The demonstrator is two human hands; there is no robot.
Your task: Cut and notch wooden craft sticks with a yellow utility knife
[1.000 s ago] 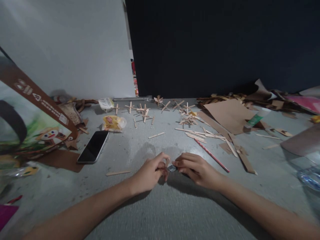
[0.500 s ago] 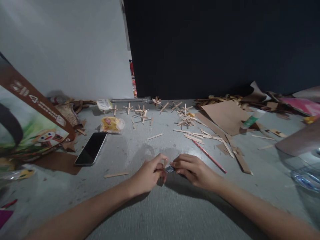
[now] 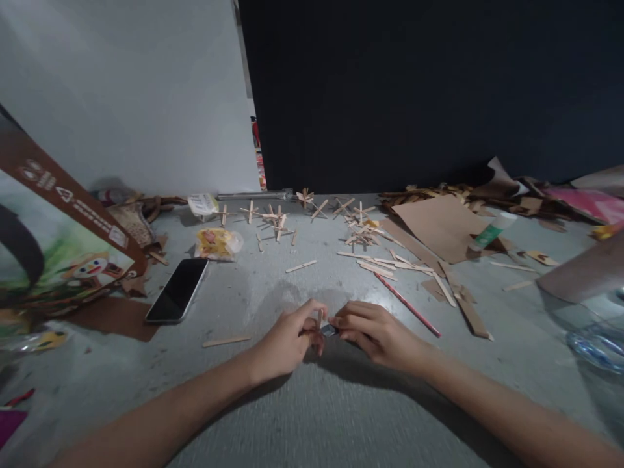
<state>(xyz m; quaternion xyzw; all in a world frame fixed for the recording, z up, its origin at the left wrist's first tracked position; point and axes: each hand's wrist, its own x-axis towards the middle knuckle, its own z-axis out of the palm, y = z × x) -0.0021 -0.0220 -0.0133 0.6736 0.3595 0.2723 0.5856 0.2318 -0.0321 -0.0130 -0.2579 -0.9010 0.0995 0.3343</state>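
My left hand (image 3: 292, 335) is closed in a pinch on a short wooden craft stick (image 3: 320, 318), held roughly upright at the fingertips. Opposite it, my right hand (image 3: 377, 331) grips a small dark tool with a flat, shiny end (image 3: 329, 330), perhaps a cutter blade; its rear is hidden in my fingers. The shiny end meets or nearly meets the stick, and contact cannot be made out. On the table left of my left hand lies a single craft stick (image 3: 227, 341). A red striped pencil (image 3: 407, 304) lies beyond my right hand.
A phone (image 3: 178, 290), a yellow packet (image 3: 214, 244) and a printed bag (image 3: 73, 240) stand or lie at left. Crossed sticks (image 3: 280, 224) and loose sticks (image 3: 390, 265) spread across the back. Cardboard (image 3: 439, 227), a glue stick (image 3: 494, 231) and a cylinder (image 3: 585, 270) are at right.
My right hand and the dark tool have shifted slightly left, closer to the stick. My left hand stays nearly in place, and the other things have not moved.
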